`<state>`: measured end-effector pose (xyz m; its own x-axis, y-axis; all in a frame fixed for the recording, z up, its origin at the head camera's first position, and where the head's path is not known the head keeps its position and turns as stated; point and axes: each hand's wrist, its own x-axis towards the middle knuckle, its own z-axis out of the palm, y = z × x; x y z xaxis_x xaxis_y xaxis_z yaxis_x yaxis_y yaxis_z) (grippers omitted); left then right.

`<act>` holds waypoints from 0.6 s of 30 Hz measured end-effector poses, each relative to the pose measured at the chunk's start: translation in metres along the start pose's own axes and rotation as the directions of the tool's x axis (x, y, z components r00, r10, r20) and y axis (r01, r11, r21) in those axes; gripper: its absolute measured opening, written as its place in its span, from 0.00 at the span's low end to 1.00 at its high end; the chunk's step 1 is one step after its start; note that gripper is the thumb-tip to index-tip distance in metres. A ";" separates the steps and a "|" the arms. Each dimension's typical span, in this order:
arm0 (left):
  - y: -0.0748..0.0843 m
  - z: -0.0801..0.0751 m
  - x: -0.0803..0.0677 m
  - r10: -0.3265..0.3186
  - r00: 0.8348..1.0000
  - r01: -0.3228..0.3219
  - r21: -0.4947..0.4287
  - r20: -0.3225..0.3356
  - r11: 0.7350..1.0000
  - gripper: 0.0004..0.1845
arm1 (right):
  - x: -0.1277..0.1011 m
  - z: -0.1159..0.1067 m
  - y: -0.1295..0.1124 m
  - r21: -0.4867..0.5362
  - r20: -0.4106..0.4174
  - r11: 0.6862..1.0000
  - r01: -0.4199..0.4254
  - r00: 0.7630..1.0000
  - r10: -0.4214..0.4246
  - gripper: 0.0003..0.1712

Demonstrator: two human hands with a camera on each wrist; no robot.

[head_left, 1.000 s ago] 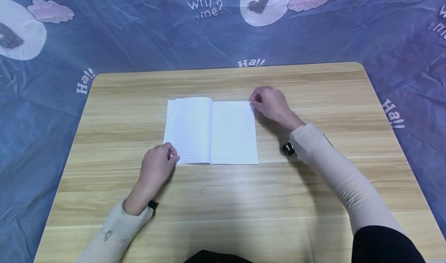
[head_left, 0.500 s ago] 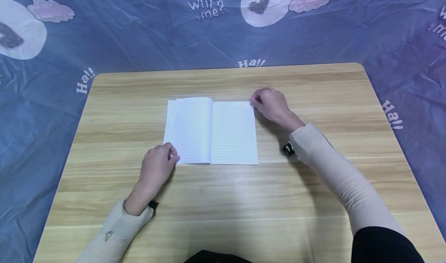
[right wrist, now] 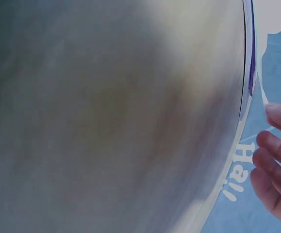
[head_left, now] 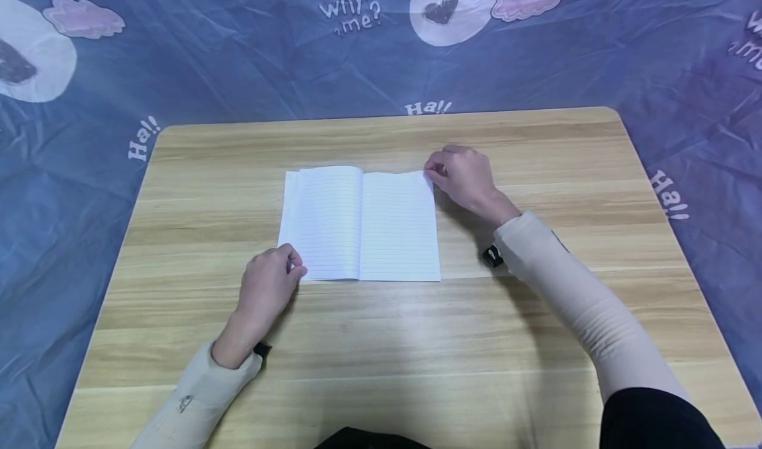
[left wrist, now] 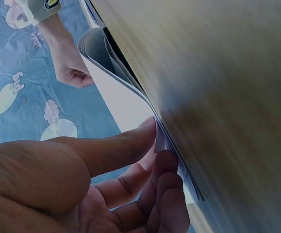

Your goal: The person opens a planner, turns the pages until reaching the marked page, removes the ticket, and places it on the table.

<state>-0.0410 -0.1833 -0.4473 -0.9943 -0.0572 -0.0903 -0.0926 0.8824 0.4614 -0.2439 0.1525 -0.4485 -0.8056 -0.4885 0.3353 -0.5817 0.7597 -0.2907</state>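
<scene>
Open notebook (head_left: 360, 224) flat mid-counter (head_left: 417, 343), spine running near to far. Right hand (head_left: 467, 178) at the far right corner, fingers (head_left: 437, 170) curled narrow, pinching the top page's corner — apparently just lifting it. Left hand (head_left: 268, 287) at the near left corner, thumb and fingers (left wrist: 167, 162) nipping the page edges.

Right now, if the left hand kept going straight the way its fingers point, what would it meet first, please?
The left hand already touches the open notebook at its near left corner; going on, it would likely slide over the left page.
</scene>
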 end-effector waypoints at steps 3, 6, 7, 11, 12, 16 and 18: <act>0.000 0.000 0.000 -0.002 1.000 0.002 0.000 -0.002 1.000 0.06 | 0.000 -0.001 -0.002 -0.021 -0.037 0.999 0.041 0.998 -0.042 0.05; 0.000 0.000 -0.001 -0.001 1.000 0.001 0.001 -0.003 1.000 0.06 | 0.001 -0.002 -0.005 0.063 -0.012 0.998 0.006 1.000 -0.005 0.05; 0.000 0.000 -0.001 -0.002 1.000 0.002 0.000 -0.003 1.000 0.06 | 0.001 -0.003 -0.007 0.121 0.010 0.992 -0.027 1.000 0.026 0.05; 0.001 0.000 -0.001 0.003 1.000 -0.003 0.006 -0.009 1.000 0.06 | 0.005 -0.009 -0.016 0.414 0.119 0.887 -0.206 0.978 0.172 0.04; 0.001 0.001 -0.001 0.007 1.000 -0.007 0.008 -0.013 1.000 0.06 | 0.006 -0.011 -0.019 0.484 0.150 0.839 -0.247 0.969 0.199 0.04; 0.000 0.001 -0.002 0.027 0.999 -0.027 0.013 -0.031 1.000 0.07 | 0.016 -0.016 -0.027 0.678 0.259 0.642 -0.358 0.934 0.247 0.07; 0.000 0.002 -0.002 0.035 0.999 -0.034 0.013 -0.038 0.999 0.07 | 0.023 -0.017 -0.032 0.751 0.303 0.531 -0.392 0.920 0.249 0.08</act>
<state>-0.0388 -0.1827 -0.4490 -0.9982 -0.0441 -0.0409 -0.0578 0.8900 0.4523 -0.2416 0.1246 -0.4164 -0.9201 -0.3900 -0.0360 -0.0778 0.2722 -0.9591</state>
